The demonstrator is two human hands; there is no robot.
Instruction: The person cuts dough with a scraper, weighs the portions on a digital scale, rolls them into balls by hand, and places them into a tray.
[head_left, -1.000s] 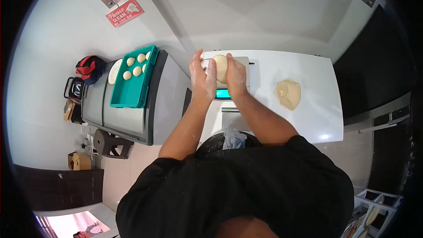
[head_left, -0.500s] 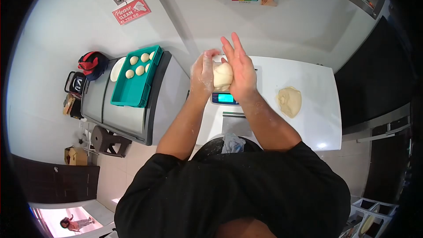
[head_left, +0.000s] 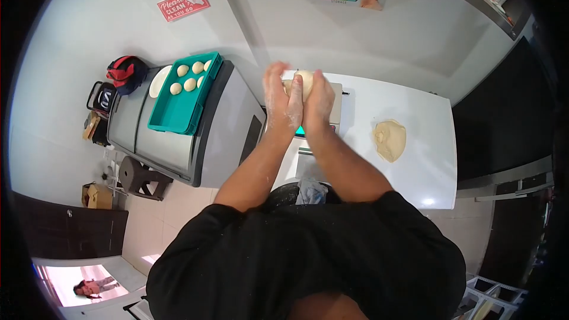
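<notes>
Between my two floured hands is a ball of pale dough [head_left: 306,82], held above a kitchen scale [head_left: 336,106]. My left hand [head_left: 283,98] presses on its left side, thumb along the dough and fingertips blurred by motion. My right hand [head_left: 319,102] is wrapped round the right side, with its fingers pointing away from me. The wrists are close together and hide much of the scale, whose lit display shows only in part. A larger flattened piece of dough [head_left: 390,140] lies on the white table [head_left: 428,154] to the right.
On the chest freezer [head_left: 163,153] at the left stands a green tray [head_left: 173,114] with several dough balls at its far end, beside a white plate [head_left: 159,82]. A metal scraper [head_left: 309,167] and a crumpled cloth [head_left: 311,192] are near my body. A distant person [head_left: 95,287] shows lower left.
My right hand opened with fingers spread half a second ago and has now closed round the dough again. The dough ball stays between my hands. The camera view has shifted slightly.
</notes>
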